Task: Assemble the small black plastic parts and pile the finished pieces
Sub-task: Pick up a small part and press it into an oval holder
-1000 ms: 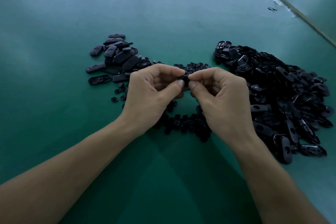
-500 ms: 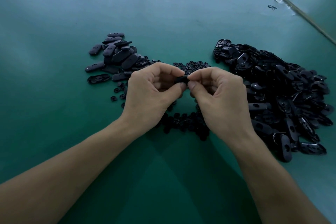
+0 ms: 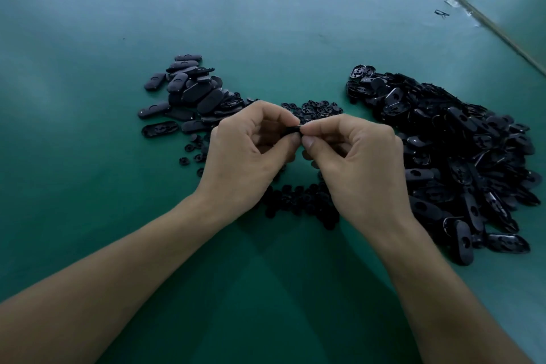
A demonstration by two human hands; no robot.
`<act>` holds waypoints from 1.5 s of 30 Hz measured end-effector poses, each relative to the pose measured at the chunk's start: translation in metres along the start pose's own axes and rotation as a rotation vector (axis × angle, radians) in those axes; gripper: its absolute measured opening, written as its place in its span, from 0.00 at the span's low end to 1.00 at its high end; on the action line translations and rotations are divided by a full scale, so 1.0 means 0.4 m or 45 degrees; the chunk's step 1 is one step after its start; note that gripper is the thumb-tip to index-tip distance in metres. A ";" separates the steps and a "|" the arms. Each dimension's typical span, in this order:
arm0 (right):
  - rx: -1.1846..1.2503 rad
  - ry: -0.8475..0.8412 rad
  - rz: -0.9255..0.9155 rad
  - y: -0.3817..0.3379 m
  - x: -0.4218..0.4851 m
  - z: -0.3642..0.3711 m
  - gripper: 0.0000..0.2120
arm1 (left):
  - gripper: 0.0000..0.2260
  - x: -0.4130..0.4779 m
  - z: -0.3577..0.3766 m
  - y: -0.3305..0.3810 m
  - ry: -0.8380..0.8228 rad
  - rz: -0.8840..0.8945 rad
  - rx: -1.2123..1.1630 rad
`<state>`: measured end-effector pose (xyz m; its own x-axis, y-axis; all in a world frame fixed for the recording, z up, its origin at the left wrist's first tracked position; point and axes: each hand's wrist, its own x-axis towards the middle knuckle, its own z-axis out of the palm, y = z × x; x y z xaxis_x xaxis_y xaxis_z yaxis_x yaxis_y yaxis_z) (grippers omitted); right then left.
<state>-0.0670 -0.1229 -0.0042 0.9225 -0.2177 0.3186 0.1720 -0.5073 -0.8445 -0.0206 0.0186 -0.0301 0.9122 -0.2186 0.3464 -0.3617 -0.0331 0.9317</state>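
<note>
Black plastic oval pieces [image 3: 192,94], smooth and matte and likely finished, are piled at the left of the green bench [image 3: 74,156]. The left hand [image 3: 248,154] and right hand [image 3: 360,165] meet mid-bench, each grip closed, thumb and forefinger pinching one small piece [image 3: 292,130] that is mostly hidden. Pressing squarely with the parts aligned should seat it without slipping. Small round clips [image 3: 298,201] lie beneath the hands, and glossy hollow oval shells [image 3: 458,151] are heaped at the right.
</note>
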 end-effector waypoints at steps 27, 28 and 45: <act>0.138 -0.176 0.077 0.036 0.027 -0.039 0.07 | 0.10 0.001 0.002 0.008 -0.061 -0.064 -0.130; 0.135 -0.181 0.088 0.036 0.027 -0.039 0.07 | 0.10 0.001 0.001 0.008 -0.069 -0.063 -0.127; 0.043 -0.154 0.124 0.022 0.018 -0.029 0.05 | 0.11 0.000 -0.005 0.004 -0.036 -0.087 -0.140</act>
<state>-0.0628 -0.1384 -0.0043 0.9700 -0.1614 0.1821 0.0893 -0.4599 -0.8835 -0.0210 0.0204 -0.0283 0.9277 -0.2470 0.2800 -0.2743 0.0576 0.9599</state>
